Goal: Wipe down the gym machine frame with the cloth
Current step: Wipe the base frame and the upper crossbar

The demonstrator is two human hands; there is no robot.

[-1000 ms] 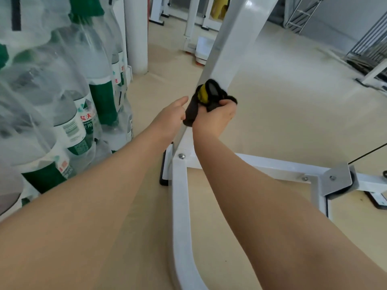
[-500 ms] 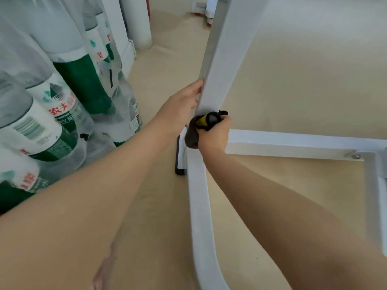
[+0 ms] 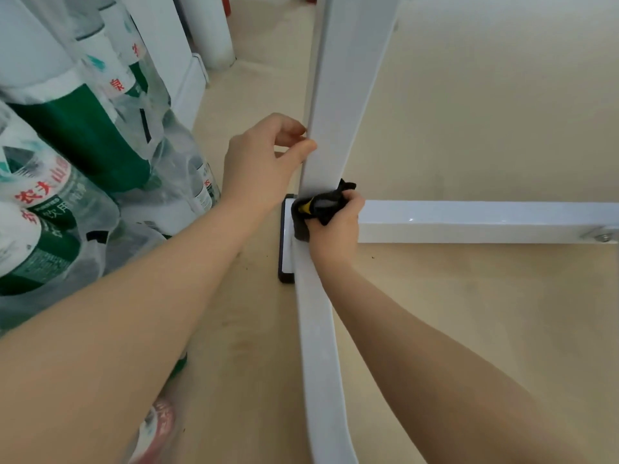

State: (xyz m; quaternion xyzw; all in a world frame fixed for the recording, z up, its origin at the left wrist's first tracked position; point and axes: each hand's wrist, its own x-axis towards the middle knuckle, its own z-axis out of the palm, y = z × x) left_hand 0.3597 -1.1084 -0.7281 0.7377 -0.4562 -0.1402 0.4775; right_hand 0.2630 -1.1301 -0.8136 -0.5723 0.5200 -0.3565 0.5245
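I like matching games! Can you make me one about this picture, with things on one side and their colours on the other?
Things:
1. cloth
2. machine frame
3. floor
4. bottle labels

Colours:
A. tan
B. green and white
C. black with yellow
D. white

Pairs: 1-C, 2-D, 3-A, 4-B

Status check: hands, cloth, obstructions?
Right hand grips cloth at upright's base. Left hand touches upright. Bottled water packs close left.
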